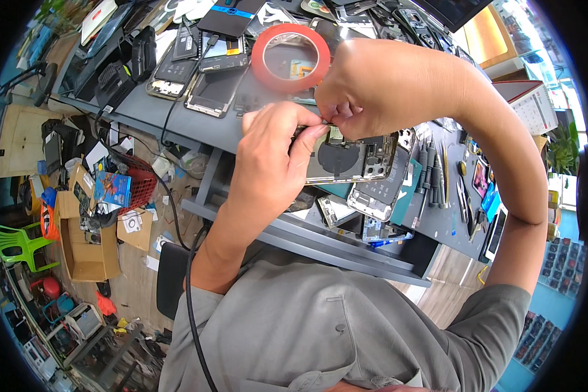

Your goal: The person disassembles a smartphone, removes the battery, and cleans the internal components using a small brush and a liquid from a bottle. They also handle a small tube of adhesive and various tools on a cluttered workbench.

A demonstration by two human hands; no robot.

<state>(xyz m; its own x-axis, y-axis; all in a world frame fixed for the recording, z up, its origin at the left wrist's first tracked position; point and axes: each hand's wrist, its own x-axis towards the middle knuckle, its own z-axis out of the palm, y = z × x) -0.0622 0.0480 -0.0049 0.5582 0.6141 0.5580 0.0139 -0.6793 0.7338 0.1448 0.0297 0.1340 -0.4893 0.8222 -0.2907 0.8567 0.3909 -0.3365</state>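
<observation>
Over an opened phone point(346, 160) with exposed internal parts, my left hand point(274, 147) and my right hand point(366, 88) meet at its upper edge. The left hand pinches between thumb and forefinger at that edge, on something too small to make out. The right hand is bent with fingers curled inward against the left fingertips; what they hold is hidden. A red tape roll point(262, 65) lies just beyond my hands. Beneath and right of the phone are another phone body point(372, 196) and a teal plate point(404, 202).
The grey desk point(144, 116) carries opened phones point(209, 98) at the back and screwdrivers point(431, 173) and tweezers point(467, 202) at right. Drawers point(333, 255) stand open below its front edge. A black cable point(188, 287) runs past my left arm. Boxes and a green chair point(23, 247) are at left.
</observation>
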